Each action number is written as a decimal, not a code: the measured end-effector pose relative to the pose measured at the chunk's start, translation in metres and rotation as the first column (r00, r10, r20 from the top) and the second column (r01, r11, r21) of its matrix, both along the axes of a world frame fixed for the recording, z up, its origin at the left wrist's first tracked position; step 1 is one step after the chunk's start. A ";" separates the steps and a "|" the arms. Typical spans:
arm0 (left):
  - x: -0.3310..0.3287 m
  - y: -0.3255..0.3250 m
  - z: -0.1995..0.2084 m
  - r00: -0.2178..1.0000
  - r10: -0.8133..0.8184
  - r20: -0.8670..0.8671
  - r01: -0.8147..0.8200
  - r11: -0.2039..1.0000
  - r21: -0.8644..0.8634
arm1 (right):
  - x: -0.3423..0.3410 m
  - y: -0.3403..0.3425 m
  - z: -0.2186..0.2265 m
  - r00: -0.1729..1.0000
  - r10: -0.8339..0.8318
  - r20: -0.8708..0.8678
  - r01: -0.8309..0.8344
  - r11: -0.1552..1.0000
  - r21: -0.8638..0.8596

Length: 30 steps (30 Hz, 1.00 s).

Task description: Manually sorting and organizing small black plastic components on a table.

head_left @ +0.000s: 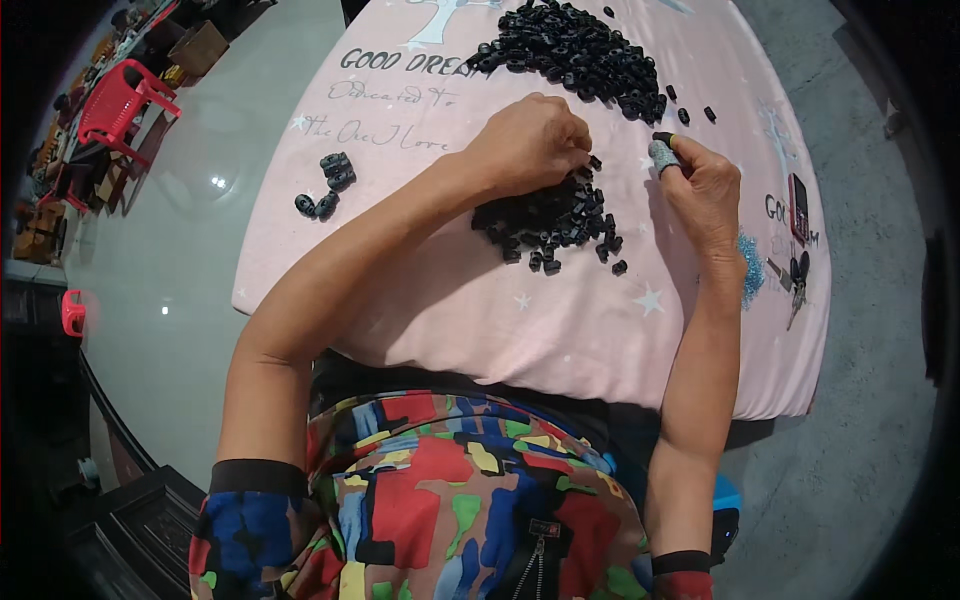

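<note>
My left hand (538,143) is closed, its fingers curled down over the far edge of the near pile of small black plastic pieces (555,215). One small black piece (595,162) shows at its fingertips. To the right, my right hand (708,185) is raised off the cloth with its fingers drawn together. A grey wrap (662,155) covers one of its fingers, with something black at the tip; what it pinches is too small to make out. Beyond both hands lies a larger heap of black barrel-shaped plastic parts (575,55).
The table wears a pink printed cloth (450,320). Several bigger black pieces (337,170) sit at its left. Tiny light-blue bits (750,270), keys (797,285) and a mobile phone (798,207) lie at the right edge. On the floor at far left stands a red plastic chair (122,105).
</note>
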State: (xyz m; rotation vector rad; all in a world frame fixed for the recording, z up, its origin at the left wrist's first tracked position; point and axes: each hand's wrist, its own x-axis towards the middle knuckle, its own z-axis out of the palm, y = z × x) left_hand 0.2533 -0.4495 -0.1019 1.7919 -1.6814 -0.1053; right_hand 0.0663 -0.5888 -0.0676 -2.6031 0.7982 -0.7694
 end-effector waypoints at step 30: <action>-0.010 0.068 0.007 0.678 -0.011 -0.735 -0.046 0.997 -0.058 | -0.061 -0.050 0.006 0.918 -0.249 -0.310 0.229 0.968 -0.098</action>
